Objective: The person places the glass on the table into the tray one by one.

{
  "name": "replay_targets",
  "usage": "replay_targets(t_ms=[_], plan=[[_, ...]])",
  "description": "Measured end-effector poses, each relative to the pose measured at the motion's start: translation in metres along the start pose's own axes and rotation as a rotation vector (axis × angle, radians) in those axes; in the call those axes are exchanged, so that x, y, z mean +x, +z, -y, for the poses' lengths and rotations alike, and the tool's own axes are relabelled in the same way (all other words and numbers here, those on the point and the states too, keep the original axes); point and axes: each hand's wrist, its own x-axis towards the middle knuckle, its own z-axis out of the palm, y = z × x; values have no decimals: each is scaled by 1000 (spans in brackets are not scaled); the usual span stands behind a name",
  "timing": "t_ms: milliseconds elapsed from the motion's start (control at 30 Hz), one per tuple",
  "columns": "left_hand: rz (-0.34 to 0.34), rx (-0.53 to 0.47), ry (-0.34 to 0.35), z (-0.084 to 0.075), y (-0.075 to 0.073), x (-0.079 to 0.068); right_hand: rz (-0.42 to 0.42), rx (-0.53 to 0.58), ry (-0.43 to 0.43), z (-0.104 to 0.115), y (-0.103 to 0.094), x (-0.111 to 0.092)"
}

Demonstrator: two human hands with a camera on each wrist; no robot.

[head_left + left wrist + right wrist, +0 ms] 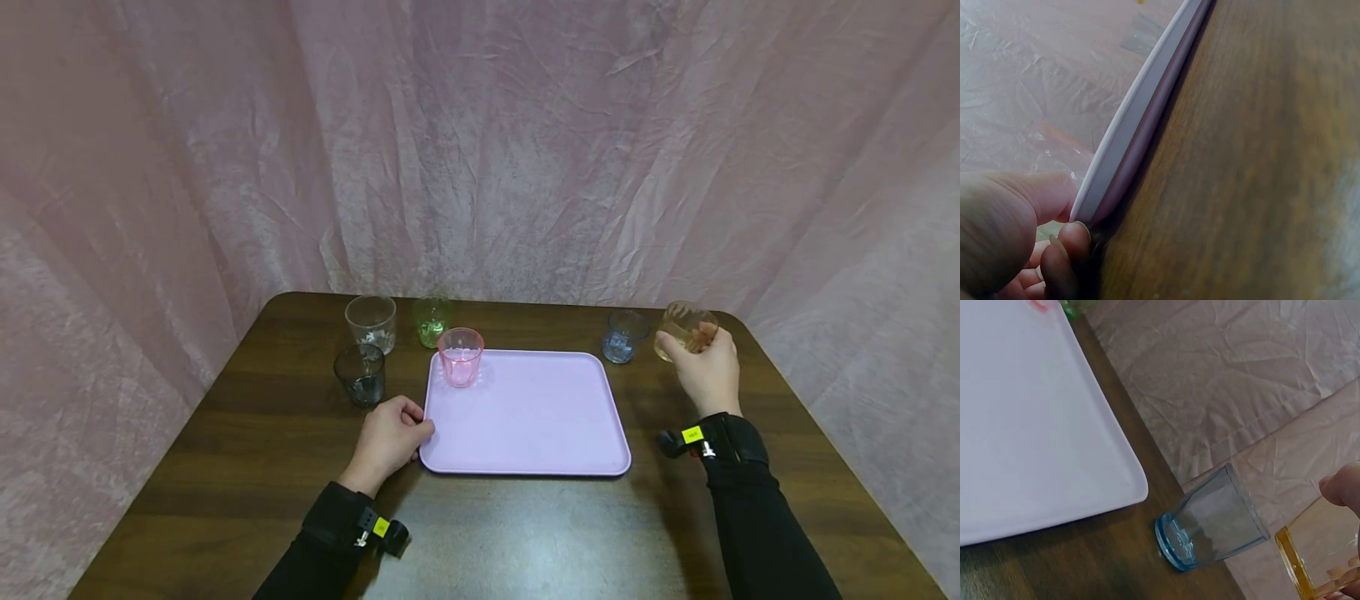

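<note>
My left hand (387, 440) pinches the left rim of a pale lilac tray (532, 425), thumb above and a fingertip at its underside in the left wrist view. A pink glass (461, 358) stands upright in the tray's far left corner. On the right, my right hand (705, 371) grips a yellow-amber glass (684, 323) between thumb and fingers; whether its base touches the table I cannot tell. Beside it, apart from it, stands a blue glass (1210, 522), just off the tray's far right corner.
Left of the tray stand a dark grey glass (361, 377) and a clear glass (372, 323). A green glass (432, 321) is behind the tray near the back edge of the brown wooden table (255, 475). A pink curtain (480, 150) hangs behind.
</note>
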Motion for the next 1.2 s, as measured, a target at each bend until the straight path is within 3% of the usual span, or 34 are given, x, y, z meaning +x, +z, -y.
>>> replay_targets(t_ms=[1200], plan=[[17, -15, -22, -1, -1, -2, 72, 50, -111, 38, 33, -7]])
